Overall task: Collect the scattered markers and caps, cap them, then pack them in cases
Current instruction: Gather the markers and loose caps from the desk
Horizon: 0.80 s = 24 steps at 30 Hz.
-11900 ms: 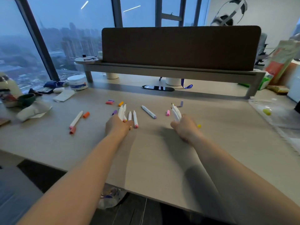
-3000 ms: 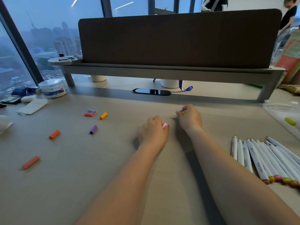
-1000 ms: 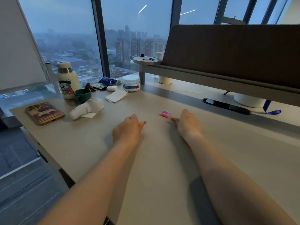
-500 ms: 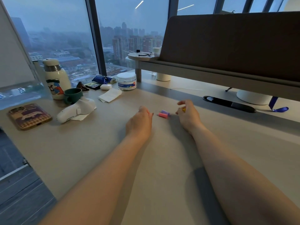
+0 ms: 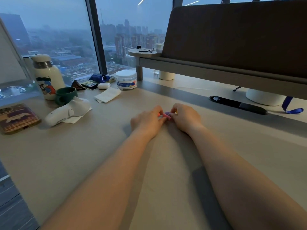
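A pink cap [image 5: 165, 115] and a purple cap [image 5: 167, 113] lie side by side on the desk [image 5: 99, 155]. My left hand [image 5: 147, 121] and my right hand [image 5: 185, 118] meet over them, fingertips closing on the pair from either side. The left hand's curled fingers hold an orange cap [image 5: 159, 114], of which only a sliver shows. A bit of a yellow cap [image 5: 176, 111] peeks from the right hand's curled fingers. No markers or cases are in view.
At the left stand a white bottle [image 5: 47, 77], a green cup [image 5: 66, 95], a phone [image 5: 16, 117], a white device on tissue [image 5: 68, 111], a folded tissue [image 5: 108, 95] and a white jar [image 5: 126, 79]. A raised shelf with a dark divider panel [image 5: 232, 40] runs along the back.
Both hands have closed in on the pink and purple caps; half a second ago they lay apart on either side. The view has shifted slightly right.
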Each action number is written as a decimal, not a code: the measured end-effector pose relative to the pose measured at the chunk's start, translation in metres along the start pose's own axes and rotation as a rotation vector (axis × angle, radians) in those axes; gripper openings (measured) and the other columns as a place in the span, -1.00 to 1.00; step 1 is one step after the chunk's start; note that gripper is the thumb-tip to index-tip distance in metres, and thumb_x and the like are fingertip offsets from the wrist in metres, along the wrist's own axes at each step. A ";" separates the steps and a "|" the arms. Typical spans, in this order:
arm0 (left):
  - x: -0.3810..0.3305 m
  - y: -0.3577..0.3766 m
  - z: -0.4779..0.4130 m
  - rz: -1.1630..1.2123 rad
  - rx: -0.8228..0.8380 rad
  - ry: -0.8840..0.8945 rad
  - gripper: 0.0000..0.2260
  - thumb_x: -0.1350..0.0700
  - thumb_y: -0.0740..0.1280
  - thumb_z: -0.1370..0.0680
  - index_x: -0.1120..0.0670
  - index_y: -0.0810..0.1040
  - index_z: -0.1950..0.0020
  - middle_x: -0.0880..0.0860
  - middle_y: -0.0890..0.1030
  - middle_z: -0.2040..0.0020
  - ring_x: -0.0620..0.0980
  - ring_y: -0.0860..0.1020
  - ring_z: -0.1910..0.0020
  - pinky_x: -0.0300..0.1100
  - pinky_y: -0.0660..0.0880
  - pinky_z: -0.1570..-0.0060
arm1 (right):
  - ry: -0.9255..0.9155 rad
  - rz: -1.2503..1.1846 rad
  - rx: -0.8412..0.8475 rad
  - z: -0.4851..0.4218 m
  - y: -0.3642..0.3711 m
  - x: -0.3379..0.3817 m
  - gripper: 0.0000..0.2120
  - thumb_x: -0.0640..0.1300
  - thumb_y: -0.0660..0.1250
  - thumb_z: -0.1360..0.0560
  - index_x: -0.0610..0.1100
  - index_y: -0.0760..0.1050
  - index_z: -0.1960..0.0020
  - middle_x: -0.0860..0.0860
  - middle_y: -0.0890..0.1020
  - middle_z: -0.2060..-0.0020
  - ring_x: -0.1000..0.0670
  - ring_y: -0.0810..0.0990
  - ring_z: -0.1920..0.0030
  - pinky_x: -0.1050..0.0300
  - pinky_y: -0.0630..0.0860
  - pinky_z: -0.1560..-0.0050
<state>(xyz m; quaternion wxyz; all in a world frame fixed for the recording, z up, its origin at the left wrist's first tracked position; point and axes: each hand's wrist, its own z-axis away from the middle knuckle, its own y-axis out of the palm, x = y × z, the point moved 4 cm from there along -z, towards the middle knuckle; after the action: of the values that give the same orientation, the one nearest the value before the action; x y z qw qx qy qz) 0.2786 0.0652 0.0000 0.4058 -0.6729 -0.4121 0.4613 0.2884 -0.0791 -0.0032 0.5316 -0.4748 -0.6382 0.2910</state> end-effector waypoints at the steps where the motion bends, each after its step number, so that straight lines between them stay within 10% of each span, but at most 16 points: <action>1: 0.000 0.000 0.000 -0.002 0.000 0.001 -0.71 -0.26 0.14 -0.55 -0.17 0.42 -0.19 0.03 0.56 -0.18 0.09 0.51 -0.14 -0.14 0.32 0.09 | -0.003 0.003 -0.004 0.001 0.000 0.001 -0.85 0.01 0.26 -0.56 -0.04 0.51 -0.04 -0.07 0.62 -0.08 -0.11 0.53 -0.09 0.14 0.30 0.12; 16: -0.001 0.003 -0.002 0.013 -0.015 0.063 -0.69 -0.27 0.14 -0.55 -0.06 0.47 0.04 0.00 0.61 -0.01 0.07 0.55 -0.02 -0.15 0.36 0.12 | 0.117 -0.269 -0.142 0.011 -0.007 -0.008 -0.77 -0.07 0.15 -0.63 -0.24 0.43 -0.10 -0.13 0.61 -0.15 -0.20 0.51 -0.17 0.10 0.34 0.05; 24: -0.022 -0.001 0.013 -0.109 0.165 0.072 -0.72 0.03 0.12 -0.61 0.14 0.43 -0.23 0.18 0.53 -0.20 0.19 0.51 -0.16 -0.10 0.37 0.05 | 0.305 -0.511 -0.202 0.039 -0.016 -0.017 -0.65 -0.04 0.12 -0.63 -0.34 0.48 0.02 -0.26 0.63 0.05 -0.25 0.55 -0.02 0.03 0.38 0.07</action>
<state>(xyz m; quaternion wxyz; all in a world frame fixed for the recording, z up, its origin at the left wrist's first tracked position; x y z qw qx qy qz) 0.2608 0.0470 0.0046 0.4989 -0.6299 -0.3938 0.4464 0.2459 -0.0952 -0.0062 0.6273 -0.3875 -0.6755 0.0087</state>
